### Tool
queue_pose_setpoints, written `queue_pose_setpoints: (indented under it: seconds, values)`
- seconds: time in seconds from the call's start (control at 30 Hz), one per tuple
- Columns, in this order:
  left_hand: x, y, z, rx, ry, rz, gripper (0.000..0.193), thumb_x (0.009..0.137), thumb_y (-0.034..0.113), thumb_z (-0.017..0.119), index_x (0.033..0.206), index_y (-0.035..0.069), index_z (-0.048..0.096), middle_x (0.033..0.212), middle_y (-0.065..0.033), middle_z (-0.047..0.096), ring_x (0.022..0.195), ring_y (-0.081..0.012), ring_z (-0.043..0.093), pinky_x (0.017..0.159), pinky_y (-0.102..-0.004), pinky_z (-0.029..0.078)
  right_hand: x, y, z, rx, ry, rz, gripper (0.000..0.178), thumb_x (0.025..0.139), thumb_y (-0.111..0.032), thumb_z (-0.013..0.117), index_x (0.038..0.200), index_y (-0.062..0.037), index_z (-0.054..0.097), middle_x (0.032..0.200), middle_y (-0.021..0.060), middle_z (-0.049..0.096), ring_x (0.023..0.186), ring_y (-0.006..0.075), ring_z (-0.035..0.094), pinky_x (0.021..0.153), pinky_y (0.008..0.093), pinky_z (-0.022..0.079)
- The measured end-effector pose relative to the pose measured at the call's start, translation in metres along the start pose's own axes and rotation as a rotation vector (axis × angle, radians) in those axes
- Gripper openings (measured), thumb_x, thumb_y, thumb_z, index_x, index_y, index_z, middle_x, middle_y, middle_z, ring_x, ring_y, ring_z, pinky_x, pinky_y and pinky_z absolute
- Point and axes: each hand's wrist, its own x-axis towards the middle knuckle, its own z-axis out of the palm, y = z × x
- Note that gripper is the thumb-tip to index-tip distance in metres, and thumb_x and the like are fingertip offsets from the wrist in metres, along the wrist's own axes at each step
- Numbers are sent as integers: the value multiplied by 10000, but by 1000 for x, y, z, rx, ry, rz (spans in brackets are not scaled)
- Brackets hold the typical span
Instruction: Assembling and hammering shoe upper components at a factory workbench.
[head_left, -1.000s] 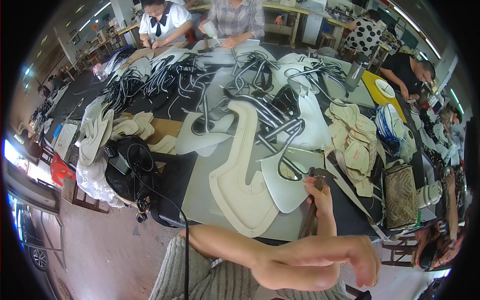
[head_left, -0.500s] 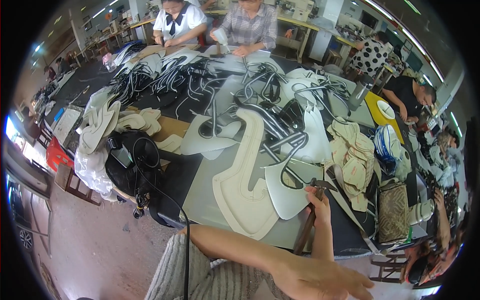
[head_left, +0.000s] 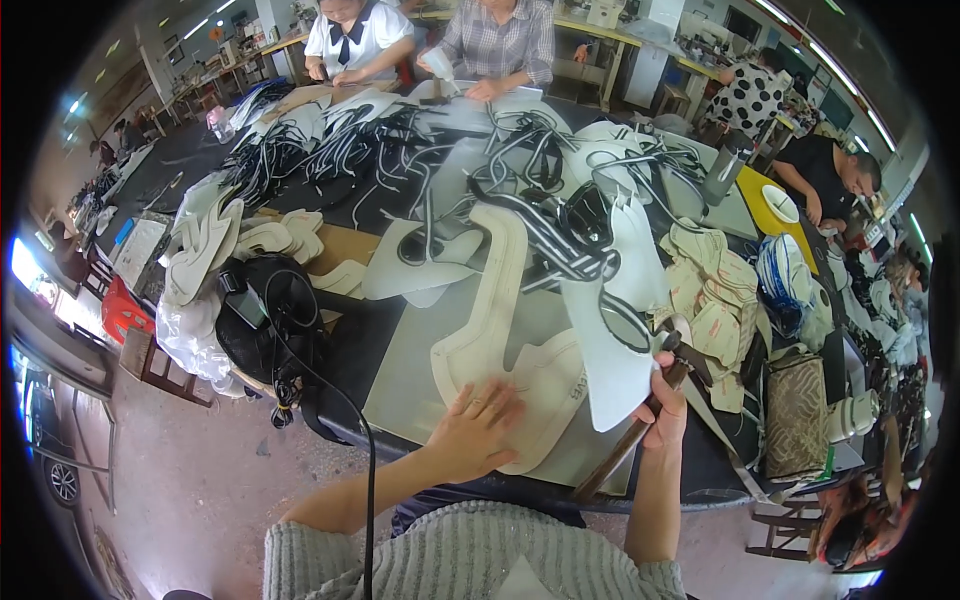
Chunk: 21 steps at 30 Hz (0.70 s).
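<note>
A cream board shape point(head_left: 490, 270) with a long neck and wide base lies on a grey sheet point(head_left: 410, 350) in front of me. My left hand point(head_left: 478, 428) rests palm down on its base, fingers spread. My right hand point(head_left: 666, 405) is closed round the wooden handle of a hammer point(head_left: 632, 448), whose metal head point(head_left: 690, 358) sticks up above the fist. A white curved panel point(head_left: 600, 365) with a black-edged opening stands tilted against the right fingers; I cannot tell whether they pinch it too. Black-and-white strips point(head_left: 550, 245) run behind it.
Cream cut pieces point(head_left: 712, 285) pile up at the right, beside a patterned pouch point(head_left: 796, 415). A black bag point(head_left: 265, 315) sits at the left, and a black cable point(head_left: 340, 395) hangs across my left side. Two people point(head_left: 360, 45) work across the table.
My left hand has come back from the lower right onto the cream board. The right hand has moved slightly right with the hammer, and the white panel has shifted right and tilted up.
</note>
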Motion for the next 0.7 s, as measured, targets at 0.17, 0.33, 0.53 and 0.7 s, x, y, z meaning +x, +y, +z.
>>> queue_pose_setpoints:
  seconds: [0.17,0.33,0.53,0.7]
  values:
    - [18,30,9,15,27,-66,784,945,601,458,1480,36,366,1566,-211,291,1483,-378,200,1200,-555,101,-1,17,42,-222,19,23,201,895,-37,657,1086,-98,641,824,8,582,569,62,485,388,189,295]
    - [17,2,-19,-1484,-61,-72,852,884,516,666,1486,18,328,1511,-189,377,1403,-305,358,1149,-459,304,-16,13,50,-607,70,217,229,822,-69,729,1034,-39,647,683,-23,519,493,53,426,396,209,283]
    - [46,-16,-45,-1917,91,-338,501,992,220,603,1415,8,436,1265,-97,617,1111,-162,601,945,-310,481,-26,10,44,-723,-27,341,220,810,-72,724,1007,-10,648,650,-35,501,469,52,421,400,213,277]
    - [57,-15,-67,-1248,480,-138,189,960,79,576,1107,42,689,894,18,642,830,-68,550,737,-250,460,-7,7,54,-716,124,188,213,831,-58,702,1037,-20,665,727,-11,555,496,40,413,396,205,296]
